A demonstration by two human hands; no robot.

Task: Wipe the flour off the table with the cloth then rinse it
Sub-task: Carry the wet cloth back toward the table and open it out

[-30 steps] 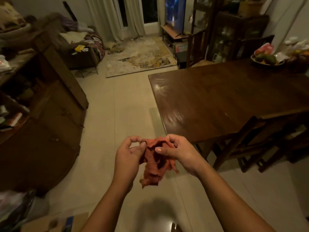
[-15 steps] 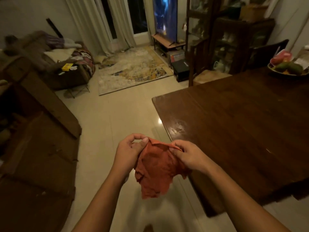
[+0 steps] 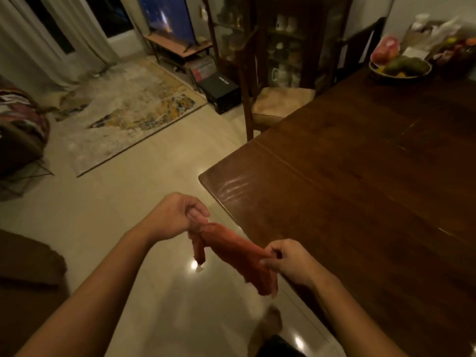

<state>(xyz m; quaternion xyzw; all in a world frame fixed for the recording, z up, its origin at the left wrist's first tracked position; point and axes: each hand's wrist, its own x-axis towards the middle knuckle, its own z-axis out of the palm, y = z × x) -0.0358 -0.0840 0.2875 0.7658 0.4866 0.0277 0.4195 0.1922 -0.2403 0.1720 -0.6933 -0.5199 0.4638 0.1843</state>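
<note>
An orange-red cloth [image 3: 229,247] is stretched between my two hands above the tiled floor, just off the near left corner of the dark wooden table [image 3: 360,191]. My left hand [image 3: 177,215] pinches its upper end, with a short tail hanging down. At the lower end my right hand [image 3: 288,261] grips it, close to the table's edge. A pale smeared patch of flour [image 3: 234,186] shows on the table's near left corner.
A wooden chair [image 3: 273,99] with a pale seat stands at the table's far end. A fruit bowl [image 3: 399,67] sits at the back right of the table. A rug [image 3: 123,112] lies on the floor to the left; dark furniture [image 3: 28,264] is at my lower left.
The cloth hung loose and spread between my hands; now it is pulled out into a long roll. My right hand has dropped lower and right. The view has moved closer to the table.
</note>
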